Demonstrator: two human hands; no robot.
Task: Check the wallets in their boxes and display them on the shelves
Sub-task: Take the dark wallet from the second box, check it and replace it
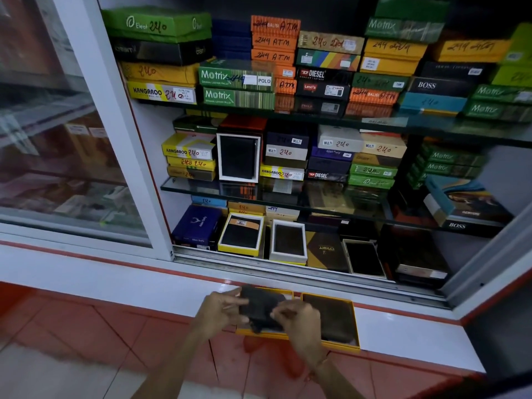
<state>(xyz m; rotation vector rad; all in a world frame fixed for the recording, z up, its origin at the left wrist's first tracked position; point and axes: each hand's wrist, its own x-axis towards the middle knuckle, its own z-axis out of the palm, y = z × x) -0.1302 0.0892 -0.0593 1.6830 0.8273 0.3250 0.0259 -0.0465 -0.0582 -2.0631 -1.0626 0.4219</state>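
Observation:
A dark wallet (pixel 261 308) is held between both hands just above the white counter ledge (pixel 115 280). My left hand (pixel 220 312) grips its left end and my right hand (pixel 302 322) pinches its right side. Under and beside them lies an open yellow box (pixel 349 323); its right half holds a brown lining, its left half is mostly hidden by the wallet and hands. Behind the ledge, a display cabinet holds open boxes with dark wallets: a white one (pixel 238 158) standing on the middle shelf, a yellow one (pixel 241 234) and a white one (pixel 288 241) on the bottom.
Glass shelves (pixel 288 188) are stacked with several closed wallet boxes in green, orange, yellow and black. A sliding glass door with a white frame (pixel 115 133) stands pushed to the left. The metal door track (pixel 288 267) runs along the cabinet's front. Red tiled floor lies below the ledge.

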